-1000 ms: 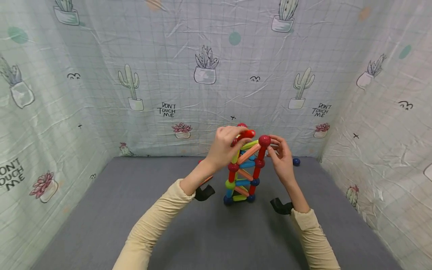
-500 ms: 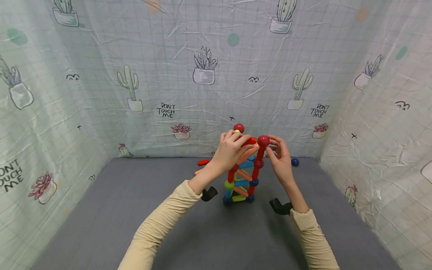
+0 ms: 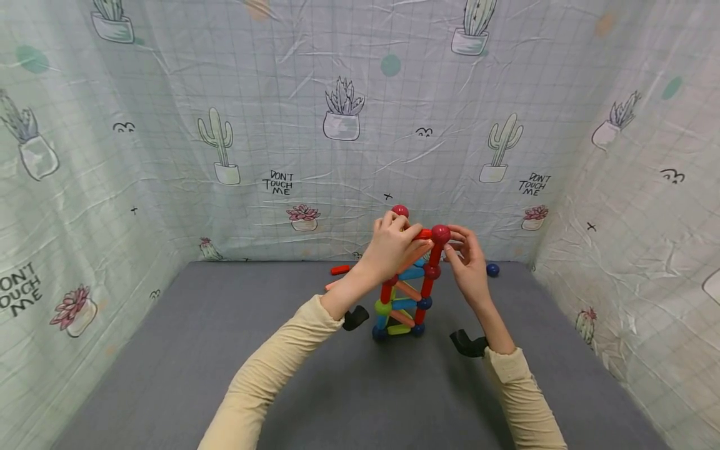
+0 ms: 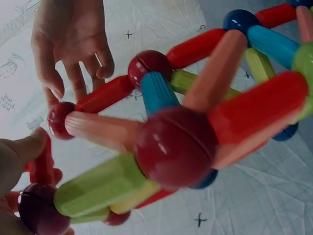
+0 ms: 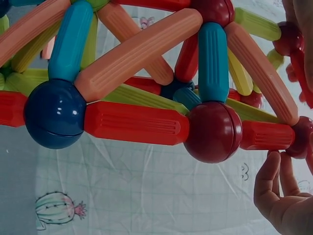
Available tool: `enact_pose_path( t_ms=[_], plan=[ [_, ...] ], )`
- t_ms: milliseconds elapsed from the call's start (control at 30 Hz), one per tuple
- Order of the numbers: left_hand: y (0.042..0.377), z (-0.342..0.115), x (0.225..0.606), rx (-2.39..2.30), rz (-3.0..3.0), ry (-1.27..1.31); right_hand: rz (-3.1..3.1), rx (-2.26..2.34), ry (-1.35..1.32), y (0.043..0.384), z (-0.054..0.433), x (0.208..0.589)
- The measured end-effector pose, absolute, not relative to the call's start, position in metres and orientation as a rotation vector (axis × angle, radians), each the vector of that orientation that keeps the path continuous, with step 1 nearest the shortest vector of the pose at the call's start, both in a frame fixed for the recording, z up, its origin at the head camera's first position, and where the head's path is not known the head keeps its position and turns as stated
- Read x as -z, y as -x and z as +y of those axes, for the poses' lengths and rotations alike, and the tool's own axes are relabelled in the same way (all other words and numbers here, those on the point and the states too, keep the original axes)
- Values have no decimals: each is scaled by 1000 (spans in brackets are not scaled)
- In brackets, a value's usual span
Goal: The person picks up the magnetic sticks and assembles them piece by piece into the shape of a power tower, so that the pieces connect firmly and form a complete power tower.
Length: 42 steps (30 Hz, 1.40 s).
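Note:
A tower of magnetic rods and balls (image 3: pixel 412 273) stands upright on the grey table. At its top my left hand (image 3: pixel 389 250) pinches a red magnetic rod (image 3: pixel 423 234), whose right end meets the top right red ball (image 3: pixel 441 234). In the left wrist view, thumb and fingers hold this red rod (image 4: pixel 42 164) beside a dark red ball (image 4: pixel 44 209). My right hand (image 3: pixel 468 262) holds the top right ball from its right side, fingertips at the ball and the upright red rod (image 5: pixel 268 135) below it. My left hand hides part of the tower's top.
Behind the left forearm lie a loose red rod (image 3: pixel 340 270) and an orange rod (image 3: pixel 332 285). A loose blue ball (image 3: pixel 492 270) sits at the table's back right. A cactus-print curtain (image 3: pixel 281 125) surrounds the table (image 3: pixel 225 325).
My left hand has moved right and slightly down with the red rod, bringing its end to the top right ball. My right hand has stayed at that ball.

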<state>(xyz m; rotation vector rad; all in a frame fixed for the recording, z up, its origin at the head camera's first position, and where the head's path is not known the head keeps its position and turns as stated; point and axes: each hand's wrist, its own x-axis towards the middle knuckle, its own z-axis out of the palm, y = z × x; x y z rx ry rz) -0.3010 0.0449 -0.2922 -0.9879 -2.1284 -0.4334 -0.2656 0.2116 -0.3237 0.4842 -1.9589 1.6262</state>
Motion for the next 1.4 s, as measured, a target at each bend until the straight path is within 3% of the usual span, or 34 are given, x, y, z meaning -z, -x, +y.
enact_pose_path(
  t_ms=[500, 700, 1033, 1400],
  plan=[
    [308, 41, 295, 400, -2139, 1029, -1897, -1504, -612, 265, 209, 330],
    [312, 26, 313, 725, -1954, 1014, -1957, -1501, -589, 275, 217, 346],
    [305, -1, 387, 1495, -2160, 755, -2313, -1523, -434, 280, 235, 372],
    [339, -12, 378, 1597, -2284, 704, -2258, -1645, -539, 270, 224, 377]
  ],
)
